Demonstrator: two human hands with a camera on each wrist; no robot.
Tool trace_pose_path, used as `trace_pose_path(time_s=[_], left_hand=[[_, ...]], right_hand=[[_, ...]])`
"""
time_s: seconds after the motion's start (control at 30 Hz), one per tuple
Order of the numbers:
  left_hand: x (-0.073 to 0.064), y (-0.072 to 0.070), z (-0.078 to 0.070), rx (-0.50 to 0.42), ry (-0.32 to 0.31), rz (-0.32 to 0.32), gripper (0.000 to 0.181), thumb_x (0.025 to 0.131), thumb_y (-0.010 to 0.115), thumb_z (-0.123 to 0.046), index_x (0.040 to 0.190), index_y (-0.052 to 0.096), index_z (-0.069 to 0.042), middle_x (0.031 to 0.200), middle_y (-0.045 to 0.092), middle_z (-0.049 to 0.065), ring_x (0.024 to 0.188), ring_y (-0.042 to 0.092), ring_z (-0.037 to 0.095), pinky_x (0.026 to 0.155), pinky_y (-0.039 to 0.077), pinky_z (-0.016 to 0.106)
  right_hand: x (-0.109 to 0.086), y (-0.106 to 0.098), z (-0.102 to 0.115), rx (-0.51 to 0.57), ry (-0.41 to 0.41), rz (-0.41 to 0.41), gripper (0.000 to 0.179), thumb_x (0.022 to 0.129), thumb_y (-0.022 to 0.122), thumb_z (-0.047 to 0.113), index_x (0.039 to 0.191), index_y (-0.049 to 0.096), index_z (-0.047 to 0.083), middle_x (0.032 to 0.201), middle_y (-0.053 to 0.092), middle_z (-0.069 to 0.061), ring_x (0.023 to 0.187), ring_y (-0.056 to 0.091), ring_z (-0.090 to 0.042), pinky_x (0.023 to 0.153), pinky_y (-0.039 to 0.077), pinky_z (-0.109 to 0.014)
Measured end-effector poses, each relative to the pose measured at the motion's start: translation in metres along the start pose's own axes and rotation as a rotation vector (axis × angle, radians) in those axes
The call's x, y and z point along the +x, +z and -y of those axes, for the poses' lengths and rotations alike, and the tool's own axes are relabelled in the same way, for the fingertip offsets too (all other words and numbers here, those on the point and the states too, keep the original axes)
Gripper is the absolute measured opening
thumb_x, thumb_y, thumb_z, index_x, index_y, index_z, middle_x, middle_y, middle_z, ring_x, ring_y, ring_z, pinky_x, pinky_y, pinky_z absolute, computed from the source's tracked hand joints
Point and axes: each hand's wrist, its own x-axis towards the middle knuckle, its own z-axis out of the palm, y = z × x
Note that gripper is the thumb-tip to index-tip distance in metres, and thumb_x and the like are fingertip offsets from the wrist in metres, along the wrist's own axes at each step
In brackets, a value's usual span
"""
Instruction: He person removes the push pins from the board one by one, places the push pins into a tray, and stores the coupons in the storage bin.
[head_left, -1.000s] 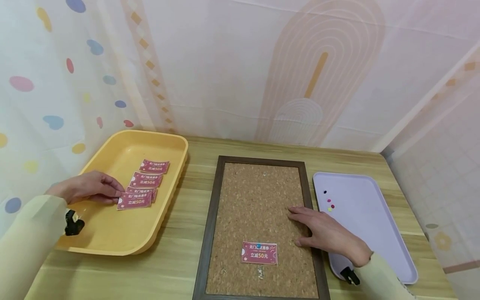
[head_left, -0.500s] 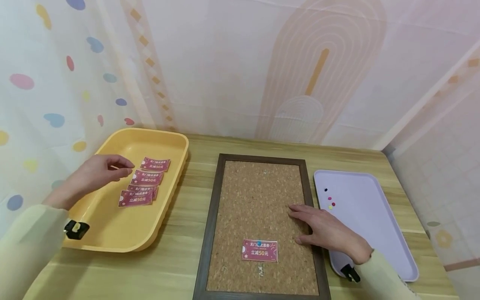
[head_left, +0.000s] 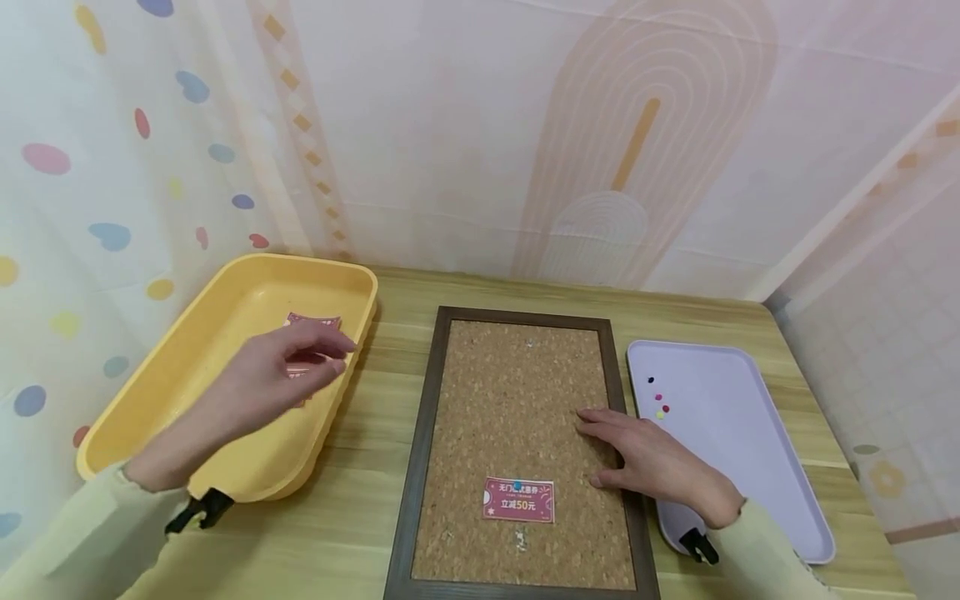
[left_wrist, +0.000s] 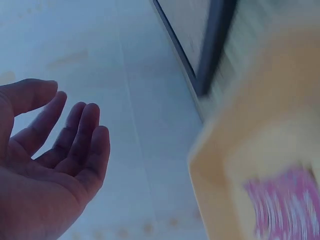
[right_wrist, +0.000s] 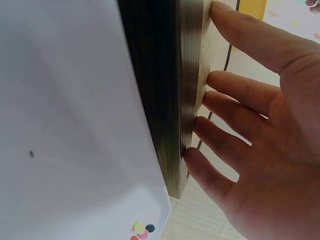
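Observation:
My left hand (head_left: 277, 375) is above the yellow tray (head_left: 172, 358), near its right wall. Its fingers are loosely bent with nothing between them, as the left wrist view confirms. Several red paper coupons (head_left: 315, 320) lie in the tray, mostly hidden beneath this hand; they look blurred in the left wrist view. My right hand (head_left: 652, 462) rests its fingertips on the right side of the framed cork board (head_left: 517, 400), fingers spread and relaxed. One red coupon (head_left: 518, 502) sits on the lower part of the board, with a blue pushpin (head_left: 517, 485) at its top edge.
To the right of the board stands a lilac tray (head_left: 735, 433), holding several small coloured pins (head_left: 660, 408) at its left side. Wooden tabletop (head_left: 360, 467) lies between yellow tray and board. A patterned curtain (head_left: 450, 150) hangs behind.
My left hand has let go of the lowest coupon in the yellow tray, lifted off and moved right without it. My right hand has stayed on the board.

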Motion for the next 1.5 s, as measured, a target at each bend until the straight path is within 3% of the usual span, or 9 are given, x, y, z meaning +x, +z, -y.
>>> trace_pose_path(time_s=[0.13,0.37,0.73,0.93,1.33,1.5], left_hand=[[-0.002,0.027,-0.019,-0.016,0.073,0.054,0.016,0.098,0.07,-0.009,0.113,0.074,-0.013,0.109,0.074,-0.004,0.099,0.068,0.012,0.084,0.057,0.03],[-0.001,0.078,-0.038,-0.172,0.067,0.253,0.015,0.099,0.068,-0.013,0.114,0.072,-0.013,0.106,0.072,-0.007,0.095,0.067,0.008,0.085,0.057,0.03],[0.007,0.143,-0.027,-0.238,-0.027,0.44,0.018,0.097,0.067,-0.006,0.114,0.066,-0.001,0.095,0.07,-0.005,0.087,0.064,0.007,0.077,0.055,0.026],[0.01,0.157,-0.026,-0.258,-0.093,0.52,0.023,0.092,0.068,-0.003,0.114,0.064,0.001,0.092,0.071,-0.002,0.082,0.064,0.009,0.069,0.053,0.026],[0.019,0.172,-0.03,-0.225,-0.103,0.536,0.008,0.085,0.077,-0.007,0.09,0.073,-0.01,0.077,0.068,-0.008,0.07,0.059,0.007,0.064,0.048,0.026],[0.021,0.177,-0.033,-0.165,-0.106,0.526,0.009,0.084,0.078,-0.006,0.086,0.072,-0.012,0.074,0.065,-0.009,0.067,0.057,0.006,0.063,0.046,0.026]], right_hand=[[0.001,-0.001,0.001,0.0,-0.008,-0.001,0.068,0.089,0.083,0.029,0.146,0.057,0.001,0.157,0.047,-0.014,0.144,0.044,-0.038,0.11,0.041,-0.057],[0.001,0.0,0.0,-0.011,-0.014,-0.007,0.068,0.089,0.083,0.031,0.145,0.058,0.002,0.157,0.048,-0.014,0.143,0.045,-0.038,0.11,0.042,-0.057],[0.0,0.0,0.0,-0.011,-0.011,-0.005,0.067,0.089,0.083,0.03,0.145,0.058,0.002,0.157,0.048,-0.014,0.143,0.044,-0.037,0.11,0.041,-0.056],[0.0,-0.002,0.001,-0.011,-0.013,-0.002,0.067,0.09,0.082,0.031,0.145,0.058,0.002,0.156,0.048,-0.014,0.143,0.045,-0.038,0.109,0.041,-0.057],[0.002,-0.001,0.001,-0.012,-0.005,0.0,0.065,0.092,0.081,0.033,0.145,0.058,0.002,0.157,0.048,-0.014,0.143,0.045,-0.038,0.11,0.041,-0.058],[0.004,-0.001,0.01,0.007,0.004,-0.058,0.054,0.096,0.075,0.032,0.141,0.062,0.004,0.152,0.053,-0.013,0.14,0.049,-0.036,0.11,0.041,-0.056]])
